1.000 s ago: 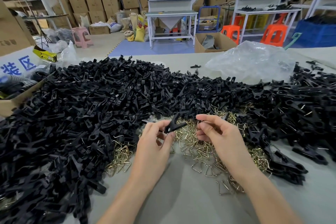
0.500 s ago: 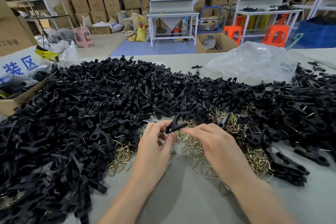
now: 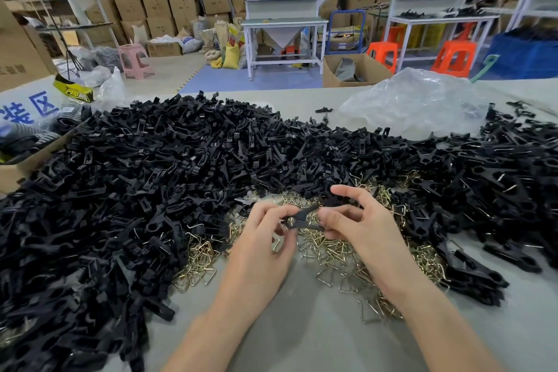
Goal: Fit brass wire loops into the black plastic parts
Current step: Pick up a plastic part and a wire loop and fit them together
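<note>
Grey table (image 3: 302,329): left hand (image 3: 262,240) and right hand (image 3: 363,231) pinch one black plastic part (image 3: 299,217) above brass loops (image 3: 330,252).

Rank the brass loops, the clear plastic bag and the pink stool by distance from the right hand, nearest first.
1. Brass loops, directly under the right hand.
2. Clear plastic bag, far right on the table.
3. Pink stool, beyond the table, far left.

Two hands (image 3: 259,238), one black part (image 3: 300,216) held, one pink stool (image 3: 134,60)
</note>
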### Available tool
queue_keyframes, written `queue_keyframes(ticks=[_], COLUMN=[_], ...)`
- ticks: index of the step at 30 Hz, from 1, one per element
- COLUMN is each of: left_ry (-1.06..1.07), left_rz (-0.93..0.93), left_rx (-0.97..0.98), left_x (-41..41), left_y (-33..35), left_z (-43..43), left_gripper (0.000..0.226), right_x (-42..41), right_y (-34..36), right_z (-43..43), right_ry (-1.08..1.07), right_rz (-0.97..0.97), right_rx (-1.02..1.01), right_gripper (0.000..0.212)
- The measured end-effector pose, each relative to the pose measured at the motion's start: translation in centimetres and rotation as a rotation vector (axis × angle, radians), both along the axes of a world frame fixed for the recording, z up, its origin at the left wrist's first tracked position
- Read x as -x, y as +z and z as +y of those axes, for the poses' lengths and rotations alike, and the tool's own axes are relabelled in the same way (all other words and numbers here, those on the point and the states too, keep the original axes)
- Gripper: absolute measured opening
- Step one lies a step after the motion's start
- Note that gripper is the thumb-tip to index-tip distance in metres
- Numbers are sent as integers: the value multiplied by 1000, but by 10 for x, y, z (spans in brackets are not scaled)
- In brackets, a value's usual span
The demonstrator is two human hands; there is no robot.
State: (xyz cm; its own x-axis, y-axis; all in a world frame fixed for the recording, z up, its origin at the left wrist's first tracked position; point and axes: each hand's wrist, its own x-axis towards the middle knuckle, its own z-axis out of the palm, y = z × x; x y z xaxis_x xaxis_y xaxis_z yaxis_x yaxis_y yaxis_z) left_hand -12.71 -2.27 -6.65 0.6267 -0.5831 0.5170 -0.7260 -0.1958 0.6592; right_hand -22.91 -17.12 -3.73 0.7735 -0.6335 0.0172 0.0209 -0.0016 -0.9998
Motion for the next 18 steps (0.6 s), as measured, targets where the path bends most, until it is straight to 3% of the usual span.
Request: queue_keyframes(ticks=[13, 18], left_ry=[-63, -61], left_rz=[-60, -85], left_rx=[-28, -53], left_x=[2, 2], left_y=[2, 1], left_z=[2, 3], left_gripper=[27, 28], right_x=[0, 4], right_y=[-5, -3], right_z=[-4, -5], right_ry=[12, 59], right_rz=[8, 34], right_rx=[11, 126], right_gripper=[53, 57])
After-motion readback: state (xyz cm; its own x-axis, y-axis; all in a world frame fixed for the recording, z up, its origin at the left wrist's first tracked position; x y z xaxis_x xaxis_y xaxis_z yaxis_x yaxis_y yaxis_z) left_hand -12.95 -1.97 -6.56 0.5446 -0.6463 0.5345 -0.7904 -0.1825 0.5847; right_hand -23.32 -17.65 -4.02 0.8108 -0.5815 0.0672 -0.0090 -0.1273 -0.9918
